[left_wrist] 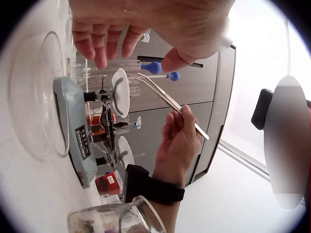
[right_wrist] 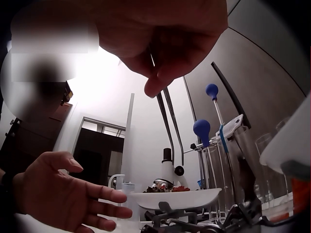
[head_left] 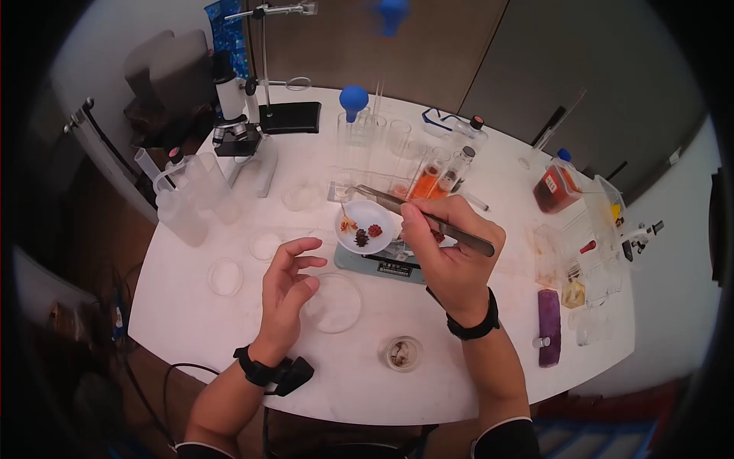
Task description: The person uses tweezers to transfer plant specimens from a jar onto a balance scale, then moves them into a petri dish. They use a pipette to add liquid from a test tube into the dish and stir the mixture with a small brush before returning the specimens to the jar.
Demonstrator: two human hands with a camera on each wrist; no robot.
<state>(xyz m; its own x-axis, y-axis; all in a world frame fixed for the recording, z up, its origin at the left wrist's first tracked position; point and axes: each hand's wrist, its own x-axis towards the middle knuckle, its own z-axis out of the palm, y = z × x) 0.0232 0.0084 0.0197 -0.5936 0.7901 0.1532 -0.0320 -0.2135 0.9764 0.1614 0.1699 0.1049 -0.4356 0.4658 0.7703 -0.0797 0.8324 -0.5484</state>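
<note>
The right hand [head_left: 455, 245] pinches metal tweezers [head_left: 382, 197] above a balance [head_left: 382, 266]; the two tips stand slightly apart with nothing visible between them. Under the tweezers, the balance's white left dish [head_left: 367, 216] holds small dark, red and yellowish dried pieces. In the right wrist view the tweezers [right_wrist: 167, 121] point down over that dish [right_wrist: 180, 198]. The left hand [head_left: 287, 294], fingers loosely bent and holding nothing, hovers left of the balance, near a large glass dish [head_left: 359, 306]. The right pan is mostly hidden by the right hand in the head view.
A small beaker [head_left: 401, 354] with dark pieces stands near the front edge. Behind the balance are glass tubes, a blue bulb [head_left: 354, 99] and orange liquid [head_left: 427, 183]. A microscope [head_left: 237, 130] and plastic bottles [head_left: 182, 218] stand left; a purple object [head_left: 549, 321] lies right.
</note>
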